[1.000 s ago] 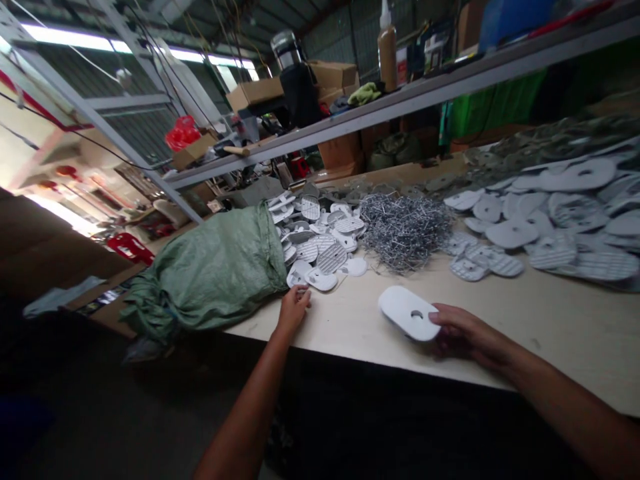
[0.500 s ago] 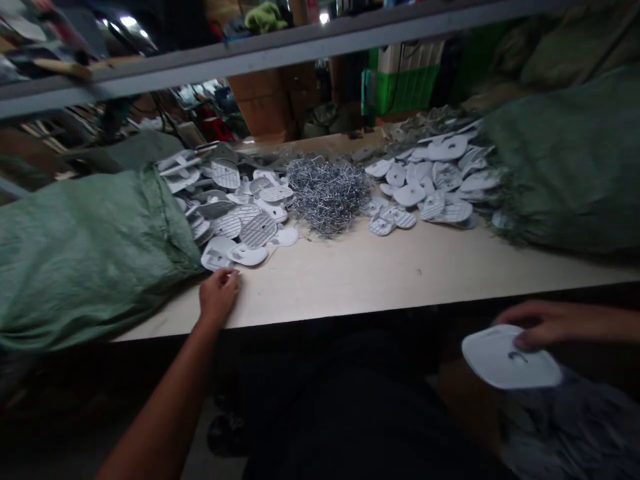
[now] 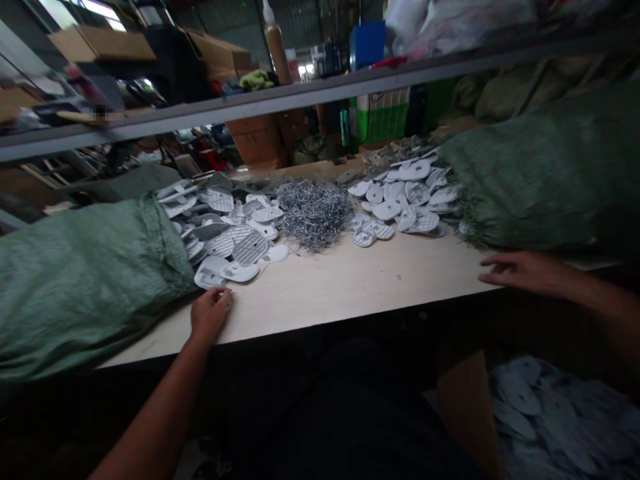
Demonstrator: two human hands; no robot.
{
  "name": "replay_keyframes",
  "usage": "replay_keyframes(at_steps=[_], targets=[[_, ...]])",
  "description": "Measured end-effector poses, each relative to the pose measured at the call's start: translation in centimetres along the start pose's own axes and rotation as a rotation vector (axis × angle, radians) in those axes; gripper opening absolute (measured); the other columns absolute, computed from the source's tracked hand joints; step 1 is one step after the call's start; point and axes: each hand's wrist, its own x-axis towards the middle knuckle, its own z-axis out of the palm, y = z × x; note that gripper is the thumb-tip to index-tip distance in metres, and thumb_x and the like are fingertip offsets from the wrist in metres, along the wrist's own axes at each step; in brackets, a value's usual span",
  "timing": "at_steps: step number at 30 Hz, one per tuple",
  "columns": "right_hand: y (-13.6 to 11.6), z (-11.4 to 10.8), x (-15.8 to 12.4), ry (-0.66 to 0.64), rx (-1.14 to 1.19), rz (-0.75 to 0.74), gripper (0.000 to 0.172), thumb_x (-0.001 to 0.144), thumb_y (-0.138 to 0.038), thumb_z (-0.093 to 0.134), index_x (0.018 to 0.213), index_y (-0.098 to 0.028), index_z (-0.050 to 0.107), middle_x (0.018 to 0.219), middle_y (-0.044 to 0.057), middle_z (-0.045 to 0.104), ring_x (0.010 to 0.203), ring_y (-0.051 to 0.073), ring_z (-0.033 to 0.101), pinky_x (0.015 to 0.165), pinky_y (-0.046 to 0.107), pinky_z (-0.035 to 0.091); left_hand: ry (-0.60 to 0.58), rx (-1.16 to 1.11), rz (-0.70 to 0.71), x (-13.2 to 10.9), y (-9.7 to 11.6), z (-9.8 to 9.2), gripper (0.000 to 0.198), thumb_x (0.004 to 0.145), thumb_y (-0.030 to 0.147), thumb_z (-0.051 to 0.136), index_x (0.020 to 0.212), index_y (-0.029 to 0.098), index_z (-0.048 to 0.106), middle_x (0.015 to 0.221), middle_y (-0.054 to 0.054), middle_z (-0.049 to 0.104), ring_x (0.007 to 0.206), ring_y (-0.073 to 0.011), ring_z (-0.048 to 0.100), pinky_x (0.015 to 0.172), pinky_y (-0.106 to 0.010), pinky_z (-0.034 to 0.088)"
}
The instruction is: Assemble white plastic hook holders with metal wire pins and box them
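My left hand (image 3: pixel 210 313) rests at the table's front edge with its fingers loosely curled, just below a white plastic plate (image 3: pixel 210 275). Whether those fingers pinch anything small, I cannot tell. Behind that plate lies a heap of white and grey ribbed plates (image 3: pixel 235 233), and a tangle of bent metal wire clips (image 3: pixel 314 215) sits to its right. My right hand (image 3: pixel 525 272) lies empty on the table (image 3: pixel 350 293) with its fingers spread, near a green woven sack (image 3: pixel 545 167).
A second green sack (image 3: pixel 85 287) lies on the left of the table. More plates (image 3: pixel 405 200) are heaped at the back right. Below the right edge, an open container holds grey plates (image 3: pixel 550 413). A metal shelf rail (image 3: pixel 300 93) crosses above the table.
The white plate in my right hand earlier is no longer held. That hand has returned to the table's edge, empty. The view has swung right, bringing the right sack and lower plates into view.
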Motion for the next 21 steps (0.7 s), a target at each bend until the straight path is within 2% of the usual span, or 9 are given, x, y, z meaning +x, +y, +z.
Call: replay_keyframes(at_steps=[2,4,6,8,10,13,17,21], targets=[[-3.0,0.1,2.6,0.140,-0.147,-0.112,0.050,0.094,-0.036,0.079,0.136,-0.008,0.076,0.117,0.022,0.080,0.095,0.030,0.076,0.087,0.037,0.053,0.019,-0.026,-0.004,-0.5,0.1,-0.5,0.043,0.078,0.056,0.063,0.098,0.019,0.077,0.078,-0.005,0.074,0.074,-0.0252,0.068,0.065,-0.031,0.050],[-5.5,0.8,5.2,0.239,-0.215,-0.145,0.066,0.096,-0.031,0.077,0.153,-0.003,0.062,0.136,0.028,0.071,0.114,0.036,0.071,0.097,0.040,0.051,0.036,-0.067,-0.021,-1.0,-0.1,-0.9,0.045,0.077,0.056,0.063,0.098,0.019,0.077,0.080,-0.005,0.074,0.074,-0.0254,0.069,0.063,-0.031,0.051],[-7.3,1.9,7.8,0.297,-0.251,-0.170,0.074,0.094,-0.023,0.074,0.162,-0.005,0.052,0.152,0.029,0.060,0.131,0.039,0.062,0.107,0.042,0.047,0.045,-0.109,-0.050,-1.4,-0.4,-1.3,0.048,0.076,0.058,0.063,0.100,0.019,0.077,0.080,-0.006,0.074,0.072,-0.0256,0.069,0.059,-0.031,0.052],[-8.8,3.2,10.1,0.321,-0.267,-0.195,0.076,0.093,-0.017,0.070,0.166,-0.008,0.047,0.160,0.026,0.053,0.141,0.038,0.055,0.112,0.040,0.044,0.050,-0.139,-0.081,-1.7,-0.6,-1.7,0.049,0.075,0.059,0.064,0.100,0.019,0.076,0.076,-0.005,0.073,0.069,-0.0261,0.069,0.053,-0.030,0.051],[-10.1,4.7,11.9,0.330,-0.273,-0.204,0.072,0.093,-0.015,0.067,0.163,-0.010,0.052,0.162,0.025,0.052,0.142,0.037,0.054,0.113,0.039,0.044,0.055,-0.155,-0.103,-1.9,-0.7,-2.0,0.048,0.073,0.059,0.065,0.097,0.020,0.076,0.073,-0.005,0.072,0.067,-0.0268,0.069,0.049,-0.030,0.050],[-11.9,6.9,13.2,0.332,-0.270,-0.210,0.055,0.095,-0.020,0.064,0.150,-0.013,0.066,0.152,0.022,0.060,0.133,0.035,0.059,0.108,0.038,0.047,0.064,-0.165,-0.125,-2.4,-0.6,-2.4,0.045,0.071,0.058,0.066,0.094,0.020,0.077,0.073,-0.006,0.073,0.070,-0.0283,0.071,0.047,-0.028,0.049],[-13.6,8.9,12.8,0.345,-0.241,-0.240,0.038,0.098,-0.026,0.061,0.132,-0.018,0.077,0.131,0.017,0.073,0.122,0.031,0.064,0.098,0.035,0.049,0.071,-0.170,-0.151,-2.8,-0.4,-2.6,0.044,0.070,0.058,0.066,0.091,0.020,0.076,0.073,-0.007,0.074,0.074,-0.0302,0.073,0.045,-0.028,0.049],[-14.0,9.0,11.9,0.370,-0.173,-0.273,0.035,0.103,-0.036,0.056,0.120,-0.017,0.081,0.120,0.016,0.076,0.112,0.030,0.067,0.093,0.036,0.050,0.063,-0.158,-0.143,-2.7,-0.1,-2.6,0.044,0.069,0.057,0.067,0.091,0.020,0.076,0.075,-0.007,0.075,0.075,-0.0300,0.074,0.048,-0.029,0.051]])
